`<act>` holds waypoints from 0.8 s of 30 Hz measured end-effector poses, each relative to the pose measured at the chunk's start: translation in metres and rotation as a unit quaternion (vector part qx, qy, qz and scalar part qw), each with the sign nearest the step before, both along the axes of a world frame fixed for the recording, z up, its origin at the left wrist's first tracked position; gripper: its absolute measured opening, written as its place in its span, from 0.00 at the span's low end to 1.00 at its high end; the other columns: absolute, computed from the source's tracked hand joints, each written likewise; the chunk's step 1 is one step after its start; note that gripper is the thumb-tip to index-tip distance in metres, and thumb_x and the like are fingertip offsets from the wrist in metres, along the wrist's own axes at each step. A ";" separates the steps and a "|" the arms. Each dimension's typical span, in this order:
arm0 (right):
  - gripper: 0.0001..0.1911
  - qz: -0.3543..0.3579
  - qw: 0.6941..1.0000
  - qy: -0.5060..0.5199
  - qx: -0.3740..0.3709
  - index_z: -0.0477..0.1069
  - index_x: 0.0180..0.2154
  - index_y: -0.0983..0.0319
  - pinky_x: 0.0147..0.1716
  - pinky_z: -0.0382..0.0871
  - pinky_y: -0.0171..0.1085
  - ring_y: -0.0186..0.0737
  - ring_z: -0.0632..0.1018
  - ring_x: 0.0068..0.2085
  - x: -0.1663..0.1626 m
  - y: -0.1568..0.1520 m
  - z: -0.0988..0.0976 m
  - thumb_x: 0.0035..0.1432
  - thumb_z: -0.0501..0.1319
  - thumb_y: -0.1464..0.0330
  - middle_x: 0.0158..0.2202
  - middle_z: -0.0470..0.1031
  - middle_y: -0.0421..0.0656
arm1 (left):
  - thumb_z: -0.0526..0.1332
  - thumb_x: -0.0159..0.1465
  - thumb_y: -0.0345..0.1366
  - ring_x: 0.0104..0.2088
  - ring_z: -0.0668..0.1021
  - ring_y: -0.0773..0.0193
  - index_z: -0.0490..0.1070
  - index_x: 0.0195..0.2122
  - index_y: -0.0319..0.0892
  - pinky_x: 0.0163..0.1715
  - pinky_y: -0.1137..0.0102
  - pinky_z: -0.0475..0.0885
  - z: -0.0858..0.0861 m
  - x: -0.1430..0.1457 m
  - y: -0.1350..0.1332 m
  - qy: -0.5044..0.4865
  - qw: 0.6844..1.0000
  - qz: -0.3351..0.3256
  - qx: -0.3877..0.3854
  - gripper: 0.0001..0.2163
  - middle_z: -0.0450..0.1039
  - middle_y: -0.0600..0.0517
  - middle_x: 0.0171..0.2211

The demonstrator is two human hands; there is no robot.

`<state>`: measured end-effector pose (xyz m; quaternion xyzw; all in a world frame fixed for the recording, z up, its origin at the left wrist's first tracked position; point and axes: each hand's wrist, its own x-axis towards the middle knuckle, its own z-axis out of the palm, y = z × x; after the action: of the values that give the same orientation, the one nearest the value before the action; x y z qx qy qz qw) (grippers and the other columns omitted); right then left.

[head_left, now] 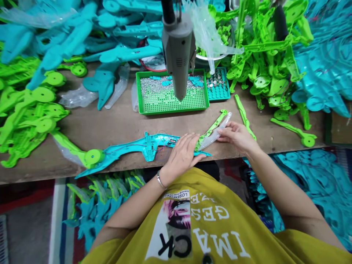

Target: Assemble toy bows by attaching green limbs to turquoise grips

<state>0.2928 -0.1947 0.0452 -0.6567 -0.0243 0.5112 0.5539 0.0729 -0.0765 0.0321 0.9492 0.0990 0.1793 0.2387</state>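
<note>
Along the near edge of the bench [96,124], in the head view: a long turquoise shell [134,146], hollow side up, with thin wires running through it and a small metallic piece just beside the left hand [183,152]. Over the right part of the shell, that same hand, palm down, fingers stretched and together, thumb apart; whether gripping underneath, hidden by the palm and impossible to say. Round the wrist, a silver bracelet [158,179].

Further right, the right hand [235,137], fingertips pinched on a translucent piece [213,139] slanting away from the near edge. Along the far side of that piece, a slim green piece [210,131], lower end next to the left fingers. By the left tip of the shell, a round-ended green part [93,157].

Toward the far edge, near the middle, a green tray [174,110] with small silver pieces [156,88] mostly in the far half; just beside its right end, a turquoise tray [219,98] of small round pieces. Above the green tray, a grey tool [178,47], tip down. Right of centre, a loose green strip [244,115]. At the left end, heaped green parts [33,110]; toward the far right corner, a green pile [275,55].
</note>
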 end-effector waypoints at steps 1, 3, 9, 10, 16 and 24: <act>0.22 0.007 1.000 0.003 -0.012 0.71 0.35 0.63 0.30 0.82 0.30 0.35 0.83 0.30 0.001 0.002 0.002 0.42 0.80 0.67 0.31 0.83 0.43 | 0.62 0.68 0.50 0.61 0.75 0.44 0.58 0.65 0.33 0.60 0.51 0.72 0.000 0.000 0.000 0.000 1.000 0.000 -0.002 0.32 0.72 0.34 0.59; 0.19 0.024 0.999 0.005 -0.042 0.70 0.34 0.63 0.29 0.82 0.30 0.34 0.83 0.28 0.003 0.006 0.005 0.45 0.78 0.71 0.29 0.83 0.44 | 0.63 0.68 0.49 0.61 0.75 0.45 0.57 0.66 0.33 0.61 0.51 0.72 -0.001 0.000 0.000 -0.002 1.000 -0.001 -0.007 0.33 0.72 0.33 0.59; 0.13 0.084 0.987 -0.032 -0.136 0.70 0.32 0.65 0.22 0.79 0.29 0.34 0.80 0.21 0.009 0.018 0.014 0.53 0.74 0.74 0.22 0.79 0.43 | 0.61 0.70 0.47 0.62 0.74 0.46 0.61 0.67 0.41 0.62 0.49 0.71 -0.004 0.000 0.003 -0.004 1.000 -0.027 0.015 0.27 0.72 0.37 0.59; 0.13 0.092 0.984 -0.039 -0.145 0.70 0.32 0.65 0.21 0.78 0.29 0.34 0.79 0.21 0.009 0.018 0.015 0.53 0.74 0.73 0.21 0.79 0.43 | 0.61 0.70 0.46 0.62 0.74 0.46 0.64 0.65 0.42 0.61 0.49 0.71 -0.004 0.000 0.004 0.000 0.999 -0.033 0.025 0.25 0.72 0.38 0.59; 0.13 0.127 0.974 -0.074 -0.171 0.69 0.28 0.65 0.20 0.78 0.30 0.34 0.79 0.20 0.024 0.020 0.012 0.58 0.71 0.68 0.22 0.79 0.45 | 0.62 0.69 0.45 0.60 0.75 0.44 0.72 0.60 0.42 0.58 0.48 0.74 -0.004 0.000 0.005 -0.010 0.998 -0.035 0.051 0.21 0.73 0.38 0.58; 0.12 0.060 0.982 -0.075 -0.162 0.67 0.29 0.64 0.20 0.77 0.30 0.32 0.77 0.18 0.048 0.039 0.020 0.68 0.60 0.72 0.18 0.76 0.42 | 0.63 0.68 0.44 0.59 0.76 0.44 0.72 0.60 0.39 0.58 0.48 0.75 -0.001 0.002 0.005 -0.018 0.998 -0.033 0.043 0.22 0.73 0.36 0.58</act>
<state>0.3406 -0.1556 0.0651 -0.7715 -0.0224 0.4902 0.4049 0.0750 -0.0715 0.0308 0.9580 0.0558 0.1928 0.2048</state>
